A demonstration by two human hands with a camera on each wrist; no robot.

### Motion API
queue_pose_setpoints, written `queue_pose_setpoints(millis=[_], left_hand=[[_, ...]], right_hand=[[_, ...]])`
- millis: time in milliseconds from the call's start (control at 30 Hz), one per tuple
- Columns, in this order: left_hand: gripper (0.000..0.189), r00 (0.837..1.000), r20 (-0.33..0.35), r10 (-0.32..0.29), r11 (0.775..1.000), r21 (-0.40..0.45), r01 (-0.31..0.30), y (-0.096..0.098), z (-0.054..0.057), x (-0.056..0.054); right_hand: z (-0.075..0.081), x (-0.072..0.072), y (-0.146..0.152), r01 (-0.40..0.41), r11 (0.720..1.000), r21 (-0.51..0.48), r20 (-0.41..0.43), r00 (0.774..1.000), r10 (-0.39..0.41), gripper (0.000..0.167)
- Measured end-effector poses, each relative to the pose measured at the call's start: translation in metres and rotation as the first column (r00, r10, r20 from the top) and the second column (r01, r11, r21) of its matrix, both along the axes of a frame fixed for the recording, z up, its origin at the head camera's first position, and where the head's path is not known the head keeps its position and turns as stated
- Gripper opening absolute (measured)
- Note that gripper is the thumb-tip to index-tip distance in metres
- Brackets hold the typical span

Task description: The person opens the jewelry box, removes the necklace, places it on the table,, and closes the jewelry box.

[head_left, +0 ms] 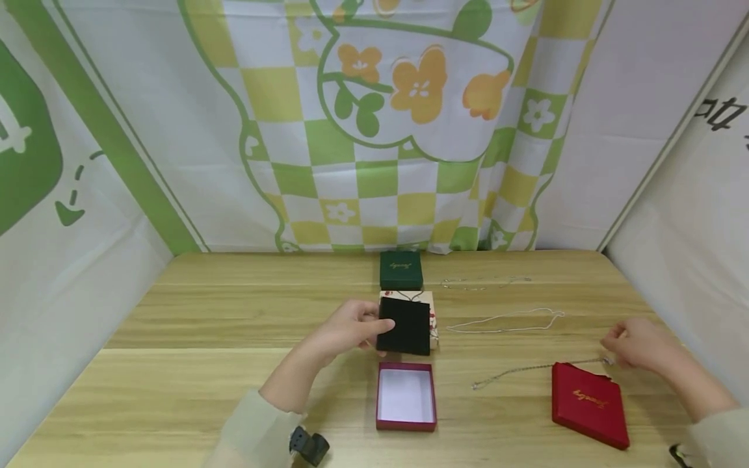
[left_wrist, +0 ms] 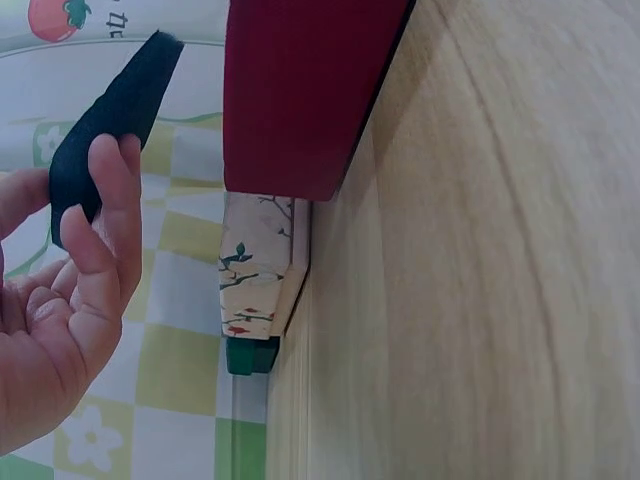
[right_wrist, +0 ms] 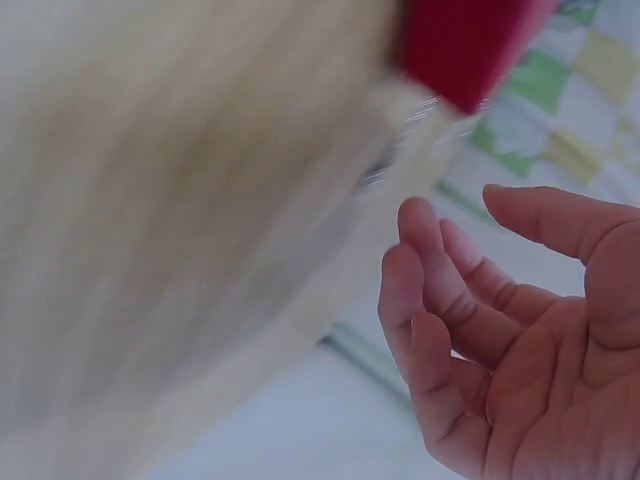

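Note:
A thin black square pad (head_left: 406, 330) is pinched between the thumb and fingers of my left hand (head_left: 351, 327). It hovers over a floral-patterned box (head_left: 434, 325) and partly hides it. The left wrist view shows the pad (left_wrist: 112, 125) bent, with the thumb on one side and fingers on the other. Just in front lies an uncovered red box base (head_left: 406, 426) with a white inside. At the right, my right hand (head_left: 643, 344) holds nothing, its fingers loosely bent. Close to it are a silver chain necklace (head_left: 515, 370) and a red box lid (head_left: 591, 403) with gold lettering.
A dark green box (head_left: 400, 270) stands at the back, behind the floral box. Two more thin necklaces lie right of the boxes: a silver-white chain (head_left: 500, 331) and a finer one (head_left: 468, 288) farther back. A patterned curtain (head_left: 380, 182) hangs behind the wooden table (head_left: 234, 305).

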State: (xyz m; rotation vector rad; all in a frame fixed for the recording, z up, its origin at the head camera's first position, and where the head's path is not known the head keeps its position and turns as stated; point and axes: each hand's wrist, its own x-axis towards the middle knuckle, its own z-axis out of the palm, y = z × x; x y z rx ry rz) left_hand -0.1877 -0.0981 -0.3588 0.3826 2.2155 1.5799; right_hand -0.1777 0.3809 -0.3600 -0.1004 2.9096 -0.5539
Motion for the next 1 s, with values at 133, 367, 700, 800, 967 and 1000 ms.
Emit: queue_pose_setpoints(millis=[133, 367, 700, 800, 967, 1000], left_hand=[[0.030, 0.999, 0.033, -0.038, 0.999, 0.026, 0.037, -0.006, 0.000, 0.003], [0.021, 0.996, 0.075, -0.057, 0.997, 0.063, 0.052, -0.016, 0.001, 0.009], [0.015, 0.992, 0.100, -0.075, 0.996, 0.058, 0.069, -0.021, 0.001, 0.012], [0.017, 0.992, 0.098, -0.074, 0.996, 0.058, 0.069, -0.021, 0.000, 0.014], [0.023, 0.992, 0.104, -0.073, 0.996, 0.067, 0.067, -0.023, -0.002, 0.014], [0.023, 0.992, 0.105, -0.074, 0.995, 0.070, 0.067, -0.023, -0.002, 0.014]], right_hand=[[0.017, 0.002, -0.032, -0.027, 0.999, 0.031, -0.127, 0.991, 0.031, 0.024], [0.024, 0.013, -0.108, -0.166, 0.981, -0.096, -0.258, 0.956, 0.137, 0.031], [0.003, 0.036, -0.185, -0.470, 0.811, -0.349, -0.075, 0.876, 0.476, 0.063], [-0.003, 0.040, -0.204, -0.512, 0.798, -0.320, -0.023, 0.846, 0.533, 0.085], [-0.008, 0.044, -0.223, -0.531, 0.812, -0.240, -0.012, 0.838, 0.545, 0.103], [-0.008, 0.044, -0.226, -0.529, 0.818, -0.227, -0.006, 0.840, 0.542, 0.103]])
